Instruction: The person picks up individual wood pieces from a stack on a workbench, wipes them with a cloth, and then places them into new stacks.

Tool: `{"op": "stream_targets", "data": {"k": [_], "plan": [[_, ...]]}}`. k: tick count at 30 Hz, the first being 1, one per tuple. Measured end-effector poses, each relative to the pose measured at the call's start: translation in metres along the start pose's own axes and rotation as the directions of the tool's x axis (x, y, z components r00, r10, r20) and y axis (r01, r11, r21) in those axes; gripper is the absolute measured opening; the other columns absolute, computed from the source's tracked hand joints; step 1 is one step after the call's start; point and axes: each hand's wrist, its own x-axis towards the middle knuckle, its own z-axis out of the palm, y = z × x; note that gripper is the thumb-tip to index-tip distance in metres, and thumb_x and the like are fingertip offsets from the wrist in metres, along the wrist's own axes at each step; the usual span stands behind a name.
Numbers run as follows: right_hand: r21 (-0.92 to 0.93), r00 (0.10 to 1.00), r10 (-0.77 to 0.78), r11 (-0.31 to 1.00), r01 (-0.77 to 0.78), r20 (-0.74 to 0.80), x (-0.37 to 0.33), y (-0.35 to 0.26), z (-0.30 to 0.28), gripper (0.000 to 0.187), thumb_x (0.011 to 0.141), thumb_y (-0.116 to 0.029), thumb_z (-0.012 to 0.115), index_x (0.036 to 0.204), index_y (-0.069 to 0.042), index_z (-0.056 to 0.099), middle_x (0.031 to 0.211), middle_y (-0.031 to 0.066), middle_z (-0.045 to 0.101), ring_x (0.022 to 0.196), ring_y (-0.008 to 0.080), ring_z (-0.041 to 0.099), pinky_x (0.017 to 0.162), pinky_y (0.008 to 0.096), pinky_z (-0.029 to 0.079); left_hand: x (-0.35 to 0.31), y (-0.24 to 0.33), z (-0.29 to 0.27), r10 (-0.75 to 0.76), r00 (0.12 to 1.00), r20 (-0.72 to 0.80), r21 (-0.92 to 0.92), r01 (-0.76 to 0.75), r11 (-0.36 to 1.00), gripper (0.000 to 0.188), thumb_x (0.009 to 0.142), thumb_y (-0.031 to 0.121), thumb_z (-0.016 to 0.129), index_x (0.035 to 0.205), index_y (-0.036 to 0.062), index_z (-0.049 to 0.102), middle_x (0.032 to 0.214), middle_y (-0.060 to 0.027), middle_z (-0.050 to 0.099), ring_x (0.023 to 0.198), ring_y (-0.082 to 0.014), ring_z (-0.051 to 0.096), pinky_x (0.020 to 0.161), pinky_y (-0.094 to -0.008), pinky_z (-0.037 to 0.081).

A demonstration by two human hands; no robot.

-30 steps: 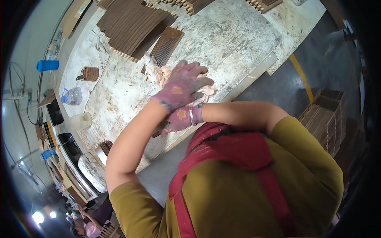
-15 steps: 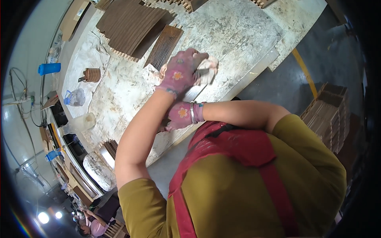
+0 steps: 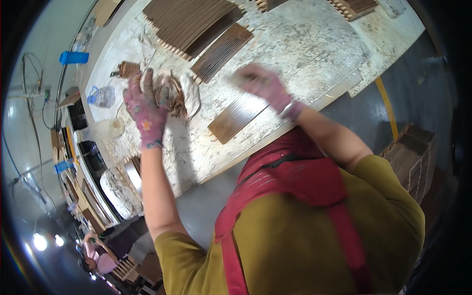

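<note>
My left hand point(image 3: 146, 110), in a pink flowered glove, hovers over the left part of the table with its fingers spread. Beside its thumb lies a crumpled, brown-stained rag point(image 3: 176, 96) with a paler cloth point(image 3: 192, 96) against it; whether the thumb touches the rag I cannot tell. A brown grooved wooden board point(image 3: 236, 120), shiny with reflected light, lies flat near the front edge. Above its far right end is my gloved right hand point(image 3: 265, 87), its fingers smeared by motion. Farther back, a second grooved board point(image 3: 222, 51) rests on the table.
A stack of grooved boards point(image 3: 189, 24) covers the far left of the table. A brush-like brown tool point(image 3: 128, 69), a clear plastic jug point(image 3: 102, 97) and a translucent container point(image 3: 110, 129) stand along the left. Bundled cardboard point(image 3: 410, 157) is on the floor at right. Another person point(image 3: 101, 255) sits lower left.
My left hand has moved left from the board, and the cloths now lie at the left. My right hand has come out from under my left arm and moved right and away. The board is uncovered.
</note>
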Motion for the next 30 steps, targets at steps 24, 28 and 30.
{"op": "stream_targets", "data": {"k": [24,28,30], "plan": [[0.583,0.989,0.134,0.799,-0.147,0.065,-0.010,0.008,-0.068,0.045,0.097,-0.022,0.061,0.135,0.001,0.053,0.126,0.0103,0.062,0.113,0.0177,0.059,0.098,0.0292,0.046,-0.254,-0.100,-0.059,-0.830,0.534,0.160,0.139,0.820,0.555,0.088,0.082,0.043,0.076,0.153,0.0120,0.034,0.132,-0.0230,0.051,0.123,-0.0404,0.052,0.101,-0.0450,0.045],[0.518,0.988,0.156,0.844,-0.141,0.014,-0.017,-0.001,-0.077,0.039,0.094,-0.020,0.066,0.125,0.004,0.059,0.120,0.0110,0.063,0.109,0.0194,0.060,0.099,0.0318,0.047,-0.257,-0.102,-0.053,-0.809,0.557,0.190,0.054,0.817,0.575,0.093,0.078,0.042,0.079,0.154,0.0135,0.031,0.138,-0.0218,0.045,0.124,-0.0399,0.050,0.102,-0.0446,0.045],[0.530,0.986,0.162,0.840,-0.118,-0.038,-0.019,0.009,-0.094,0.039,0.093,-0.020,0.066,0.124,0.003,0.060,0.119,0.0106,0.064,0.108,0.0195,0.061,0.097,0.0323,0.048,-0.252,-0.107,-0.055,-0.794,0.564,0.227,0.016,0.813,0.582,0.094,0.077,0.040,0.080,0.154,0.0135,0.031,0.139,-0.0223,0.045,0.126,-0.0402,0.048,0.104,-0.0436,0.043]]}}
